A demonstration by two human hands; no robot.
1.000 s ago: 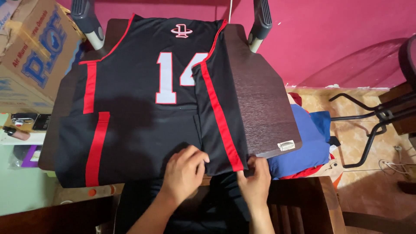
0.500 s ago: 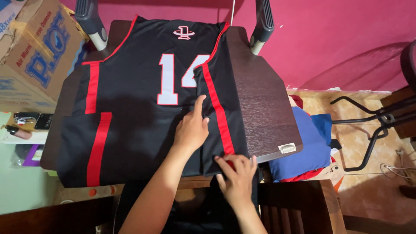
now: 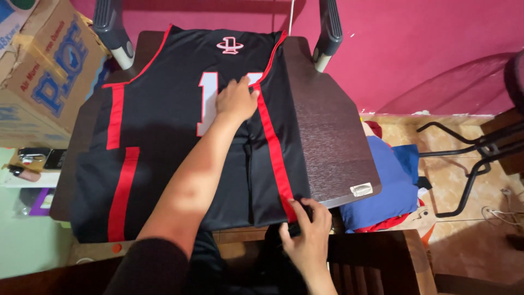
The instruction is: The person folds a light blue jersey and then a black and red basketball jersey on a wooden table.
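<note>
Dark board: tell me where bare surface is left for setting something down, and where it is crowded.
The dark board is bare on its right strip, between the folded red-trimmed edge of the black jersey and the board's right edge. The jersey covers the rest. It is crowded at the near right corner, where the right hand grips the hem, and mid-jersey, where the left hand presses flat.

A smooth, faintly shiny cloth jersey [image 3: 164,136] is covering a dark, matt wood-grained table [image 3: 327,136]. At the upper left of the frame, a rough cardboard box [image 3: 49,60] is showing glossy tape.
</note>
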